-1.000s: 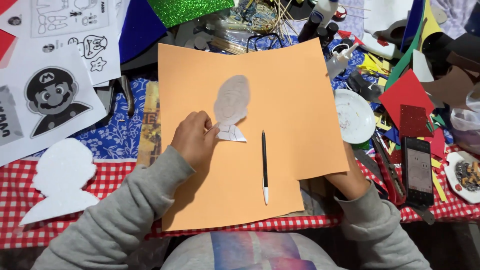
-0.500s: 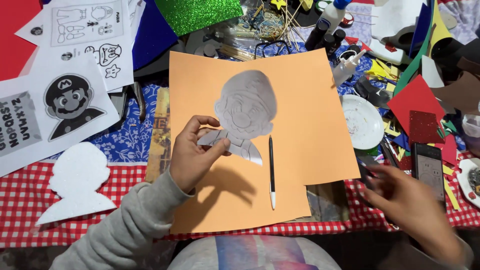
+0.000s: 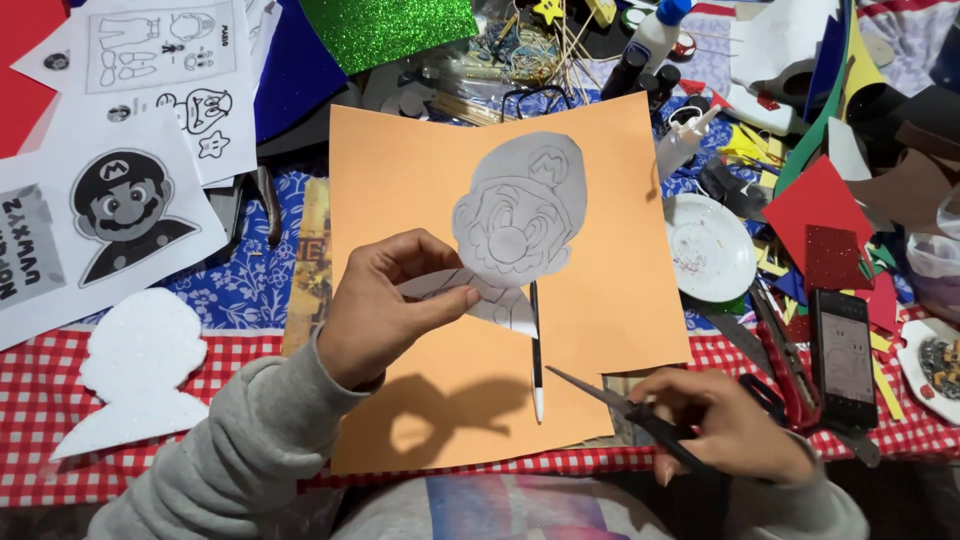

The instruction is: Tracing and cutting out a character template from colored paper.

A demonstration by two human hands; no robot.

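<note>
Over orange craft paper (image 3: 600, 330) on our cluttered table, our left hand (image 3: 385, 310) pinches the paper character cutout (image 3: 515, 225) upright for viewing; our right hand (image 3: 725, 425) grips scissors (image 3: 640, 420).

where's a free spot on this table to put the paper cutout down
The orange sheet is mostly bare: its upper left corner, and the stretch between the pen and its right edge. The right side around the white plate and phone is crowded with scraps.
</note>
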